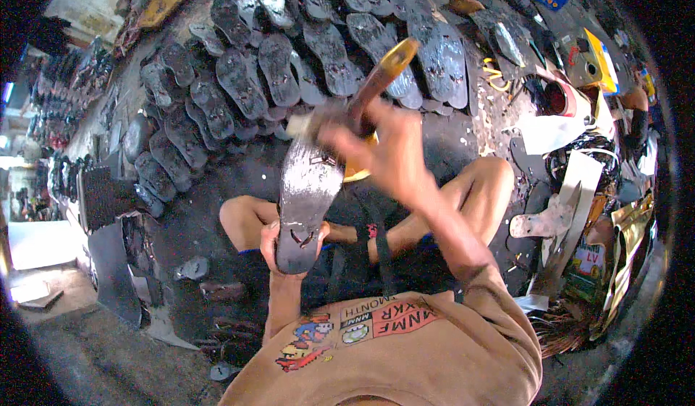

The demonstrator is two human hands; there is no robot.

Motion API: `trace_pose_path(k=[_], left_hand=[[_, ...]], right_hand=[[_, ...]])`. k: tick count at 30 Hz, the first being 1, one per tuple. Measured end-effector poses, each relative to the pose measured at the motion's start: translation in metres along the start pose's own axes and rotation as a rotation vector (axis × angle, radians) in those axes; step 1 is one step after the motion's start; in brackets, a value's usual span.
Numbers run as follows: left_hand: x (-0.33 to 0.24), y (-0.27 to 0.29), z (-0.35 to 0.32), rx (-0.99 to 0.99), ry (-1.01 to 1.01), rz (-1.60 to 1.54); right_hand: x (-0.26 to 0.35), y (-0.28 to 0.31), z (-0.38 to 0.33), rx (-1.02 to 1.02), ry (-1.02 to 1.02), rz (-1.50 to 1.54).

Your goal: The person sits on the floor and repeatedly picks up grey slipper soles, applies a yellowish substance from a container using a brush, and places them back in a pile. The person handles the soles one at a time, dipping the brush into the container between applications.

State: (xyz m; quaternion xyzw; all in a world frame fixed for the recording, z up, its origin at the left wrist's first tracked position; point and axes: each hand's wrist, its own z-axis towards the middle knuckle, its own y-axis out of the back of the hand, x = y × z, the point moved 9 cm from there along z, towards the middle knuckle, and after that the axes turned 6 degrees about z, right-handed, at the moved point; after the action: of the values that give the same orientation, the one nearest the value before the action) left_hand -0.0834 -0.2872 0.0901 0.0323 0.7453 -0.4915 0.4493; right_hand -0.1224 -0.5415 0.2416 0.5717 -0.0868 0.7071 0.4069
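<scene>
Black and glossy, a sandal sole (310, 189) is held up above the person's crossed legs (470, 199), its lower end gripped between the fingers of the left hand (268, 247). The right hand (397, 149), blurred, has its fingers closed round a wooden-handled brush (384, 78), whose pale head is at the sole's far end; whether it touches cannot be told. The step in hand looks like spreading a wet coating over the sole's face. The next stroke would call for a steady left grip and even coverage to the edges. More black soles (279, 69) lie in rows beyond.
</scene>
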Motion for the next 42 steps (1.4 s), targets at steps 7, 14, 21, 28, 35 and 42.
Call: trace_pose_path(k=[7, 14, 21, 28, 35, 42], left_hand=[[0.007, -0.003, 0.035, -0.21, 0.136, -0.179], [0.004, -0.02, 0.049, -0.136, 0.106, -0.249], [-0.021, -0.016, 0.057, -0.259, -0.027, 0.364], [-0.004, -0.043, 0.058, 0.029, 0.12, -0.539], [-0.009, -0.038, 0.06, -0.243, 0.062, -0.185], [-0.045, -0.037, 0.043, -0.039, 0.126, -0.018]], right_hand=[[0.014, -0.026, -0.054, 0.167, 0.147, 0.195], [-0.008, -0.015, -0.036, -0.08, -0.086, 0.035], [0.018, -0.033, -0.083, 0.066, -0.152, 0.32], [-0.015, -0.029, -0.071, 0.083, -0.115, 0.18], [0.041, -0.036, -0.11, 0.111, 0.332, 0.228], [-0.082, 0.084, 0.019, -0.486, -0.17, -0.09]])
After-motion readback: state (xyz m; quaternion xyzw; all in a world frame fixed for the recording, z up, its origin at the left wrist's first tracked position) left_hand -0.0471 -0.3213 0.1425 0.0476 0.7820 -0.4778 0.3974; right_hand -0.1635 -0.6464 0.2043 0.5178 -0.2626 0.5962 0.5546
